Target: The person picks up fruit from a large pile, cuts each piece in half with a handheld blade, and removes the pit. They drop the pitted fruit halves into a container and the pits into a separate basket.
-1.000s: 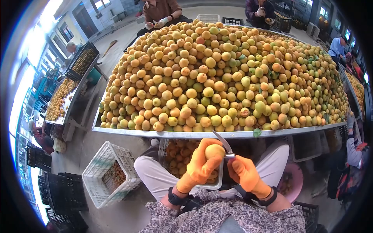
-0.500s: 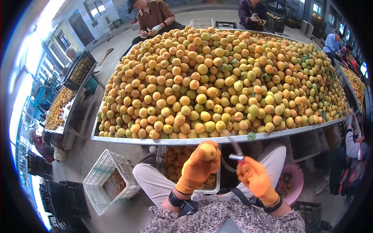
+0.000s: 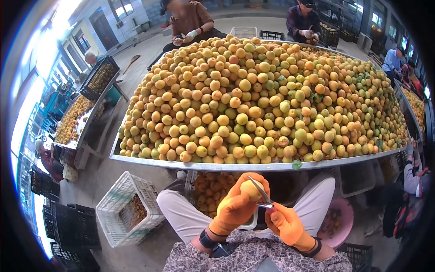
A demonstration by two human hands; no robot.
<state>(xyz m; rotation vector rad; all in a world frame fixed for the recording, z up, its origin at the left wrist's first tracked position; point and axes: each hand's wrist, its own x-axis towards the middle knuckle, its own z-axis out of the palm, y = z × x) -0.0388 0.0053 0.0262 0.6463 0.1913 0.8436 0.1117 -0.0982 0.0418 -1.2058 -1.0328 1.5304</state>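
Observation:
My left hand, in an orange glove, is closed around a yellow-orange apricot above my lap. In my right hand, gloved alike, is a small knife with a pointed metal blade and a reddish handle, mostly hidden by the fingers. Its blade lies across the right side of the apricot, close to the left fingers. Just beyond both hands runs the metal rim of a wide table, heaped with apricots. Below my hands, between my knees, a crate holds more apricots, partly covered by the left glove.
A white plastic crate with dark scraps inside stands on the floor at left. Black crates are stacked beyond it. By my right knee sits a pink basin. Across the table, people work with gloved hands.
My right hand has moved left and brought the knife blade onto the apricot. The left hand still holds the fruit, now slightly lower. The view has shifted a little.

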